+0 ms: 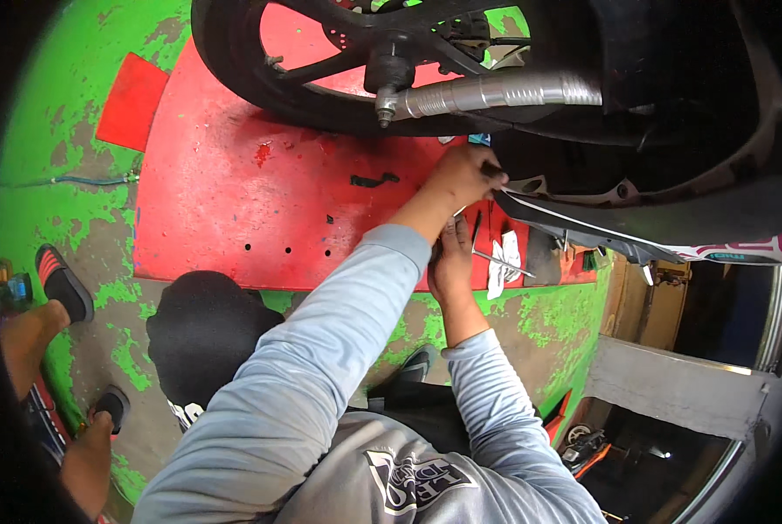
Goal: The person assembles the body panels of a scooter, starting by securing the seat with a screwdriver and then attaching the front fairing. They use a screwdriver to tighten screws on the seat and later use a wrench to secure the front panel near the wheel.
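Observation:
My left hand reaches up to the lower edge of a motorcycle's dark body panel. Its fingers are curled beside a small dark piece at that edge, too hidden to name. Just below, my right hand is raised with its fingers bent. A thin pale sliver shows between the two hands; its kind cannot be made out. To the left of my left hand, a small black bracket-like part lies on the red platform.
Overhead stands the motorcycle's black wheel, with a silver shock absorber across it. Right of my hands lie white rags and a long metal tool. A black round stool seat is at the left. Another person's sandalled foot stands further left.

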